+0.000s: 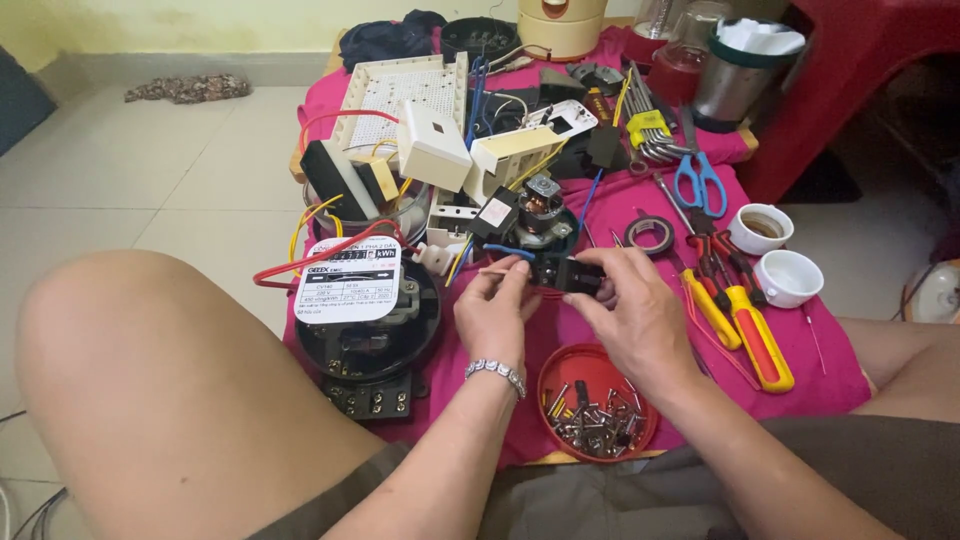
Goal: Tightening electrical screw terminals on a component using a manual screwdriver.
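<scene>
My left hand [497, 312], with a beaded bracelet on the wrist, pinches the left end of a small black electrical part [568, 275] with red wires. My right hand [634, 308] grips the same black part from the right and above. Both hands hover over a pink cloth [790, 360] that covers a low table. Just below the hands stands a red round lid [597, 400] filled with several screws and small metal bits. A small motor [540, 215] lies just beyond the held part.
A black round meter [367, 320] with a white label sits left of the hands. Red-and-yellow screwdrivers [750, 325], blue scissors [700, 180], black tape roll [648, 234], two white lamp sockets [772, 250], hex keys [652, 135] lie right. White plastic housings [432, 140] are piled behind. My knee [150, 380] is left.
</scene>
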